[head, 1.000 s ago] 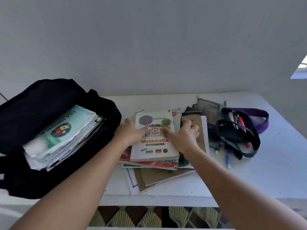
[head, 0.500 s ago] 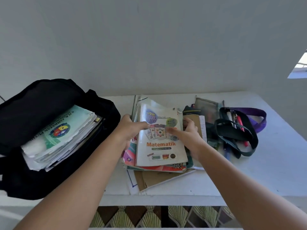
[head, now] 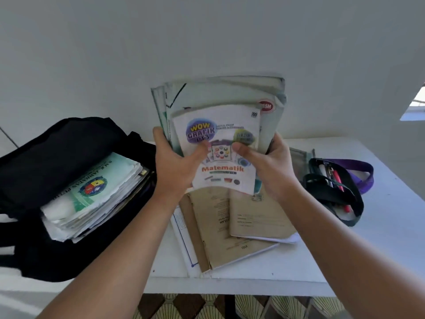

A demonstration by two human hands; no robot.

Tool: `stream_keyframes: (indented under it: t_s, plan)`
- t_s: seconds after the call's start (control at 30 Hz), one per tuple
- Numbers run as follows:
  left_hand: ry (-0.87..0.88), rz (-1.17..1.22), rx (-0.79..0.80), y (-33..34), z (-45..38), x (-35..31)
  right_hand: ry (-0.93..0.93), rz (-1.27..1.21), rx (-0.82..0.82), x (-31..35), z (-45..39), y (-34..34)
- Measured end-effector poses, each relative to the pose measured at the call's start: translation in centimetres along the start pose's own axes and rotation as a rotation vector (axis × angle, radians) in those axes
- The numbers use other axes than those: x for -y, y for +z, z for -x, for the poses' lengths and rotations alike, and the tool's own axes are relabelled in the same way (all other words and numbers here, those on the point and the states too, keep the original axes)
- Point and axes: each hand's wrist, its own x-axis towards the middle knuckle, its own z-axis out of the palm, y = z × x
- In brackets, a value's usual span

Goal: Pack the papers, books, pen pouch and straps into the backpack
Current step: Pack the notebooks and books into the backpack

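Your left hand (head: pixel 174 166) and right hand (head: pixel 269 166) curled their fingers round the stack of colourful softcover books (head: pixel 220 134), raised mid-frame above brown exercise books (head: pixel 234 226) on the white worktop (head: pixel 379 238); the open black backpack (head: pixel 57 157) sat left, the black strap (head: pixel 333 187) right.

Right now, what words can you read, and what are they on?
"WOW GRAFIK": top book, held in both hands.
"Matematik": same cover.
"ISIA": brown book on the table.
Red badge on the book behind: blurred.
Green booklet in the backpack: lettering too blurred.
Other small print: unreadable.
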Motion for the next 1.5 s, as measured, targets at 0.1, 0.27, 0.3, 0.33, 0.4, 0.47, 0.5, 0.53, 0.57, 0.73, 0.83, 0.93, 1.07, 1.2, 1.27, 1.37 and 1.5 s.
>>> stream_keyframes:
  t_s: [0.1, 0.27, 0.3, 0.33, 0.4, 0.47, 0.5, 0.53, 0.57, 0.73, 0.83, 0.93, 1.07, 1.2, 1.27, 1.37, 1.5]
  plan:
    - [-0.143, 0.066, 0.028, -0.6, 1.1, 4.0, 0.022, 0.081, 0.114, -2.4, 1.4, -0.2]
    - [-0.285, 0.073, 0.037, -0.7, 1.6, 6.8, 0.063, 0.116, 0.086, -5.1, 2.2, 0.8]
    - [-0.295, 0.087, 0.035, -0.6, 1.3, 6.7, 0.062, 0.111, 0.015, -5.1, 2.1, 1.3]
    - [-0.305, 0.087, 0.037, -0.5, 1.1, 6.6, 0.069, 0.101, -0.047, -5.0, 2.0, 1.7]
    - [-0.305, 0.067, 0.03, -0.4, 1.0, 6.3, 0.094, 0.066, -0.116, -4.4, 1.7, 2.3]
    - [-0.278, 0.001, -0.045, -0.6, 1.4, 6.0, 0.102, 0.031, -0.146, -3.7, 1.3, 2.8]
    - [-0.273, -0.074, -0.114, -0.7, 1.8, 6.1, 0.102, 0.0, -0.157, -3.3, 1.1, 2.9]
    - [-0.294, -0.131, -0.19, -0.6, 2.1, 6.2, 0.106, -0.05, -0.17, -2.8, 0.8, 3.1]
    - [-0.345, -0.12, -0.256, -0.4, 2.5, 6.1, 0.128, -0.126, -0.182, -2.5, 0.4, 3.2]
    - [-0.621, 0.538, 0.009, 0.7, 1.8, 4.4, 0.315, -0.435, -0.219, -2.5, -0.2, 4.1]
    - [-0.692, 0.58, -0.05, 0.8, 1.5, 3.8, 0.392, -0.48, -0.195, -3.5, 0.5, 4.2]
    - [-0.682, 0.494, -0.153, 0.8, 1.6, 3.2, 0.497, -0.486, -0.139, -4.3, 1.0, 3.7]
    - [-0.505, 0.346, -0.109, -1.4, 0.3, 0.6, 0.48, -0.235, -0.199, -4.3, 0.2, 1.1]
    - [-0.346, 0.071, 0.078, -5.4, -1.4, -3.4, 0.293, 0.084, -0.201, -2.3, -1.2, -1.6]
    - [-0.364, 0.019, 0.177, -6.8, -2.1, -5.1, 0.291, 0.002, 0.015, -2.2, -1.4, -1.9]
    - [-0.382, -0.091, 0.304, -8.1, -2.7, -6.7, 0.332, -0.196, 0.267, -3.8, 0.1, -0.8]
    - [-0.361, -0.277, 0.319, -8.7, -3.1, -7.4, 0.423, -0.416, 0.222, -5.8, 2.5, 1.5]
